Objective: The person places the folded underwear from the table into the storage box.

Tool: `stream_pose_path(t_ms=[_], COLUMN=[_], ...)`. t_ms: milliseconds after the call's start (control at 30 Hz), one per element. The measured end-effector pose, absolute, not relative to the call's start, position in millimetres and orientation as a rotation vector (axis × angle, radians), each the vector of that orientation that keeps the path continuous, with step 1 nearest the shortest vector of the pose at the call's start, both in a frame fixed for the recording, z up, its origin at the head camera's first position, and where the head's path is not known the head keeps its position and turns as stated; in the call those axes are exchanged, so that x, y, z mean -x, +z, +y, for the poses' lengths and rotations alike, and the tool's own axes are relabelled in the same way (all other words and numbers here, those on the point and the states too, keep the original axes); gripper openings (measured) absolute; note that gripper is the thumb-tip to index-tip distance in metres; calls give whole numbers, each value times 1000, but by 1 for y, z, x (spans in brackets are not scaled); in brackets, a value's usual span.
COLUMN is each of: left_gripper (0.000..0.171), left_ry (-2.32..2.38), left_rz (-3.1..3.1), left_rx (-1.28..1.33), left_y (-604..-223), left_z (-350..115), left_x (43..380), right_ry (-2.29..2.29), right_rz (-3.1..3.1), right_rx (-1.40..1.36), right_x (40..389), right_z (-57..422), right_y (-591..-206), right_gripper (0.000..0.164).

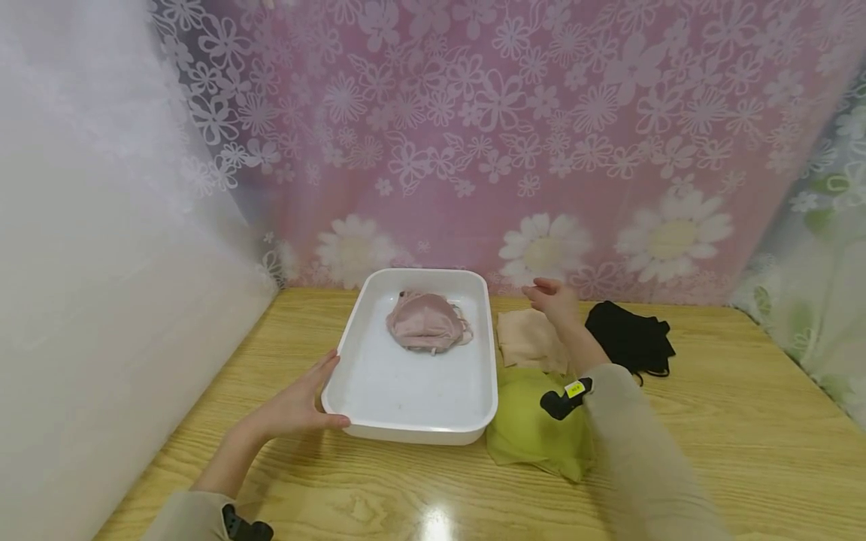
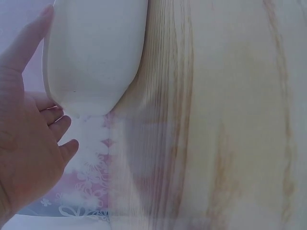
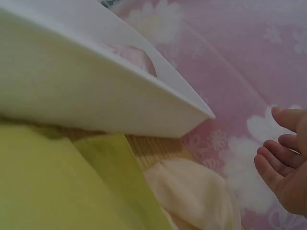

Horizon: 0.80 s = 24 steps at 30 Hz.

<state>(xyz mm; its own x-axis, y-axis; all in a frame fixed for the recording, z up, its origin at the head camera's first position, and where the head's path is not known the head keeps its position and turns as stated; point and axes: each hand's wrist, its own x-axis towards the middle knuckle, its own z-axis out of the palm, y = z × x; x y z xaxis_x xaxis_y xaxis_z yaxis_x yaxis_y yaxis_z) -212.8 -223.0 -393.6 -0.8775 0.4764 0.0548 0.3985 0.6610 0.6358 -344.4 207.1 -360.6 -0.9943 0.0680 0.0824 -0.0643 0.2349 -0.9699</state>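
Observation:
My left hand rests against the near left corner of a white plastic basin. Its thumb lies at the near rim and its fingers along the left side; in the left wrist view the fingers are loosely bent beside the wall. Inside the basin sits a folded pink bra. Nothing is in my right hand, raised at the right of the basin with loosely bent fingers. It overlaps the back of a folded beige garment in the head view.
A yellow-green garment with bra cups lies right of the basin, below my right forearm. Farther right is a folded black garment with thin straps. A floral curtain hangs behind the wooden table, and a white sheet is at the left.

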Motion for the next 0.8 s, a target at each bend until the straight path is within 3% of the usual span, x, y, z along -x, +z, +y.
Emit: stream_pose_path(t_ms=[400,600,800], left_gripper=[108,108,107], left_ry=[1017,1024,1027], left_rz=[2756,2740,2732], left_rx=[-723,-718,-714], left_y=[-395,-393,-392], left_z=[-223,-222,-222], left_x=[213,212,212], right_ry=[1637,1404,1167], right_rz=[-2600,-2905,-3031], right_rx=[-44,-11,-92], right_x=[338,345,347], right_z=[261,268,265], right_y=[-387,-403,-409], right_gripper=[70,85,80])
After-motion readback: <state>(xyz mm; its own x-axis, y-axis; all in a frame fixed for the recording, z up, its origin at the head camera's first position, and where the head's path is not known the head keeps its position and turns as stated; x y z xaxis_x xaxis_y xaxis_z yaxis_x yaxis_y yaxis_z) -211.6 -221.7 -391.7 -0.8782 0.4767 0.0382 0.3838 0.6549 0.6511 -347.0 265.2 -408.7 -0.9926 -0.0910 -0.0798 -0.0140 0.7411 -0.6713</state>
